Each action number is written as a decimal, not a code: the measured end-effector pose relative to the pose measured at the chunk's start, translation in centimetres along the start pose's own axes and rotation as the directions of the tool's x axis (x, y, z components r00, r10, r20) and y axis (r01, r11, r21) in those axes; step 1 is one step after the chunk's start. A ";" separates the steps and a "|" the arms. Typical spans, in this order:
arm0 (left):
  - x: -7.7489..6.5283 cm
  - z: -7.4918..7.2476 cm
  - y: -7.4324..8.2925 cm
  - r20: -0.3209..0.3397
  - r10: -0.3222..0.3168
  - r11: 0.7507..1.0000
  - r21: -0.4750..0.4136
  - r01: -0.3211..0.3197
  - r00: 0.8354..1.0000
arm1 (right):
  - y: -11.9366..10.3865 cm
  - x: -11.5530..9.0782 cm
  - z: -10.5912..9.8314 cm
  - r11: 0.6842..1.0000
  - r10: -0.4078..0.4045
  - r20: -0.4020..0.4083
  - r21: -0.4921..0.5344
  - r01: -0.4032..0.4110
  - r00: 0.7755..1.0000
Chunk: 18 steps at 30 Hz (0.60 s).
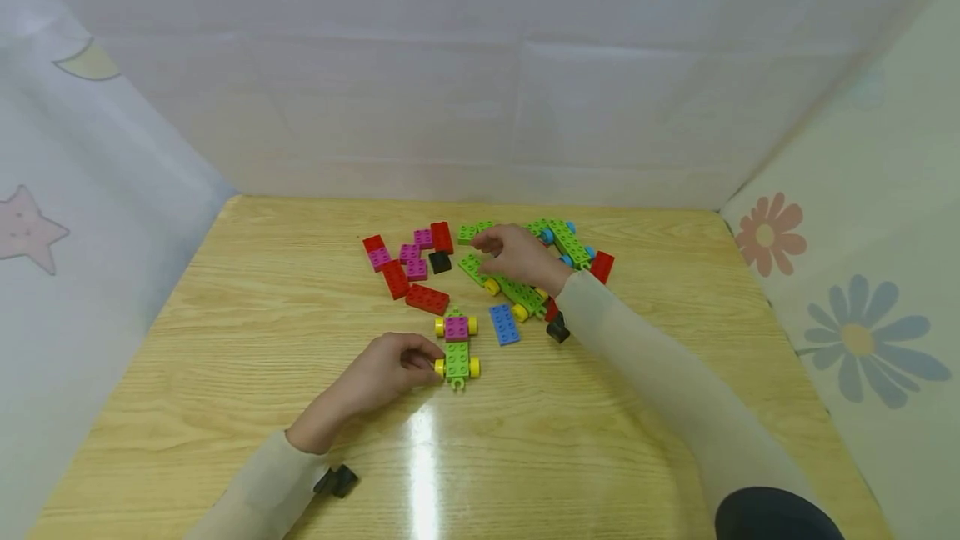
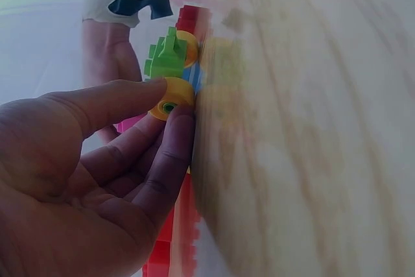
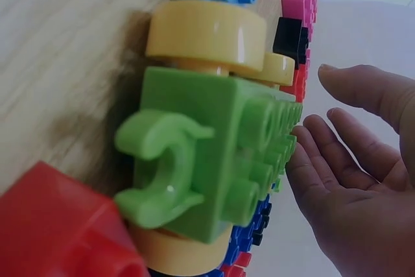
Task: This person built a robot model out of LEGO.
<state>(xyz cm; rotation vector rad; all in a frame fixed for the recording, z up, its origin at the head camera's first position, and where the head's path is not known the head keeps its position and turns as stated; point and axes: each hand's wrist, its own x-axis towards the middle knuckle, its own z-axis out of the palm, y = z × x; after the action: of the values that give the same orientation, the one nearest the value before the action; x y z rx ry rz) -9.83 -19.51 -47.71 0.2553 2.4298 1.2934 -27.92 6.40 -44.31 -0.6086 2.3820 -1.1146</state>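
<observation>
My left hand [image 1: 393,369] pinches a yellow wheel [image 2: 172,95] of a green building-block car base [image 1: 457,361] that stands on the table. A magenta brick [image 1: 456,328] sits on the far part of this base. Above other green wheeled bases hovers my right hand [image 1: 521,257], thumb and fingers apart, with nothing between them in the right wrist view. Just below it lies a second green car base [image 3: 188,154] with yellow wheels and a hook-like coupling. Part of that base is hidden under the right hand in the head view. Between the two bases lies a blue brick [image 1: 505,324].
Several red bricks [image 1: 427,299] and magenta bricks [image 1: 416,270] lie left of centre, beside a black brick [image 1: 440,262]. Blue-wheeled green bases [image 1: 570,244] lie at the back right, near a red brick [image 1: 602,266]. Cloth walls [image 1: 480,123] enclose the wooden table [image 1: 247,315].
</observation>
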 end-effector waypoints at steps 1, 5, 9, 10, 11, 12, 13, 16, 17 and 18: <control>0.0 0.0 0.0 -0.001 0.001 1.000 -0.002 -0.001 1.000 | 0.0 0.1 0.0 1.000 0.002 0.000 -0.002 -0.002 1.000; -0.1 0.0 0.0 -0.001 0.001 1.000 0.001 -0.001 1.000 | -0.1 0.3 0.0 1.000 0.013 0.004 -0.003 -0.013 1.000; -0.1 0.0 -0.1 0.001 0.006 1.000 0.003 -0.006 1.000 | -0.1 0.5 0.2 1.000 0.020 0.002 -0.001 -0.020 1.000; -0.2 0.0 -0.1 0.002 0.008 1.000 0.001 -0.008 1.000 | -0.1 0.6 0.2 1.000 0.018 0.001 -0.003 -0.018 1.000; -0.2 0.0 -0.1 0.001 0.008 1.000 0.002 -0.008 1.000 | -0.1 0.7 0.3 1.000 0.018 0.000 -0.005 -0.018 1.000; -0.2 0.0 -0.1 0.001 0.008 1.000 0.004 -0.008 1.000 | -0.2 0.8 0.3 1.000 0.015 -0.001 -0.009 -0.015 1.000; -0.2 0.0 -0.1 0.000 0.007 1.000 0.005 -0.007 1.000 | -0.2 0.8 0.4 1.000 0.012 0.000 -0.015 -0.012 1.000; -0.2 0.0 0.0 -0.002 0.003 1.000 0.003 -0.003 1.000 | -0.2 1.1 0.5 1.000 0.002 0.000 -0.030 -0.002 1.000; -0.2 0.0 0.1 -0.001 0.007 1.000 0.003 -0.007 1.000 | -0.2 1.2 0.6 0.999 -0.002 0.000 -0.039 0.002 1.000; -0.2 0.0 0.1 -0.002 0.004 1.000 0.001 -0.004 1.000 | -0.2 1.2 0.6 0.999 -0.006 -0.001 -0.051 0.006 1.000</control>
<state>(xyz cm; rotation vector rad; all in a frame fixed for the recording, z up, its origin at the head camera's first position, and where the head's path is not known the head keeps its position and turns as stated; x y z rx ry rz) -9.63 -19.51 -47.57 0.2590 2.4333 1.2943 -28.51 5.25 -44.77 -0.6328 2.4179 -1.0597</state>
